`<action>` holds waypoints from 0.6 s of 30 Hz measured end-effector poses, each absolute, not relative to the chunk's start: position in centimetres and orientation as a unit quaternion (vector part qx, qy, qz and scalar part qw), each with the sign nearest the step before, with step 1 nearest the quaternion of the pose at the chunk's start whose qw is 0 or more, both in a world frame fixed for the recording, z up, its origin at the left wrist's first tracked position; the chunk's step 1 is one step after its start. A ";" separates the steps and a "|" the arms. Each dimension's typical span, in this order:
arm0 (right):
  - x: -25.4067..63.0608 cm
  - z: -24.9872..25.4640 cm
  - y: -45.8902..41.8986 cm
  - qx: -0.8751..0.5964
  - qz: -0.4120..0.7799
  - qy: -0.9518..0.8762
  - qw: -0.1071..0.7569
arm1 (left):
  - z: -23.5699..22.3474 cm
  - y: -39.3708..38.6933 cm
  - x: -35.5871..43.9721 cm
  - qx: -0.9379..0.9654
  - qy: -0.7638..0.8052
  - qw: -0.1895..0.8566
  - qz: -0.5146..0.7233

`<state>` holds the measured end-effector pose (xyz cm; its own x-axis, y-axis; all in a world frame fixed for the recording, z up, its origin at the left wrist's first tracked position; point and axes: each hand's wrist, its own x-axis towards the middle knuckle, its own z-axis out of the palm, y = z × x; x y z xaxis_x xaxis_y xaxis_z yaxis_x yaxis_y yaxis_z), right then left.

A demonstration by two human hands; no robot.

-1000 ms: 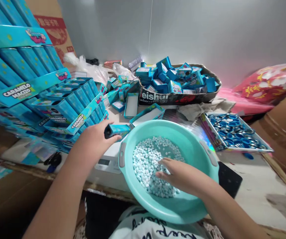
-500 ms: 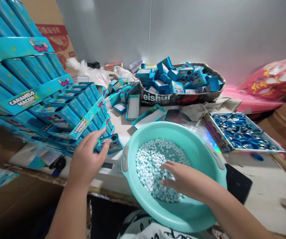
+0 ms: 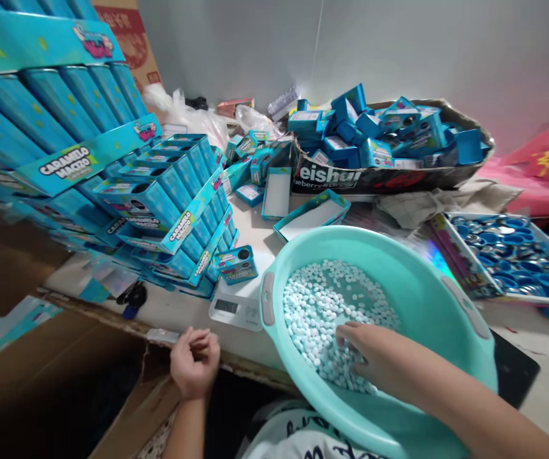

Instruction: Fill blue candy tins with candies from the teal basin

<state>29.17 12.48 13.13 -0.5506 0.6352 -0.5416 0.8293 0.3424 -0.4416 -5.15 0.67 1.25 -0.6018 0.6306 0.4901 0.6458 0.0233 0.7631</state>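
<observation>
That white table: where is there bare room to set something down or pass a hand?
Bare tabletop lies right of the teal basin, below the tray of round blue parts. A narrower strip runs left of the kitchen scale, between the stacked blue boxes and the front edge. The back is crowded with loose blue boxes.

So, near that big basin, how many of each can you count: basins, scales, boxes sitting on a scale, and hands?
Teal plastic basin: 1
Digital scale: 1
Teal box on the scale: 1
Hands: 2, the left hand and the right hand
Total: 5
</observation>
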 end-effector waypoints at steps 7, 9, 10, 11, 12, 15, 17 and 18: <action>29.3 11.4 11.8 0.459 -0.319 0.815 0.150 | 0.3 0.3 -5.7 -0.445 -0.732 -0.012 -0.516; 29.3 11.2 11.8 0.464 -0.317 0.812 0.157 | -0.2 0.1 -5.8 -0.440 -0.735 -0.009 -0.516; 29.3 11.2 11.9 0.466 -0.316 0.810 0.160 | -0.4 0.1 -5.9 -0.438 -0.736 -0.006 -0.516; 29.3 11.3 11.9 0.468 -0.313 0.810 0.165 | -0.7 0.0 -6.0 -0.437 -0.736 -0.003 -0.517; 29.2 11.4 12.0 0.470 -0.306 0.810 0.170 | -0.9 0.0 -6.1 -0.437 -0.736 -0.001 -0.517; 29.1 11.6 12.2 0.471 -0.278 0.818 0.178 | -1.3 0.1 -6.2 -0.441 -0.731 0.006 -0.521; 29.0 11.7 12.3 0.464 -0.272 0.824 0.178 | -1.3 0.1 -6.1 -0.449 -0.722 0.012 -0.527; 28.9 11.8 12.3 0.459 -0.273 0.827 0.175 | -1.3 0.2 -6.0 -0.453 -0.717 0.016 -0.530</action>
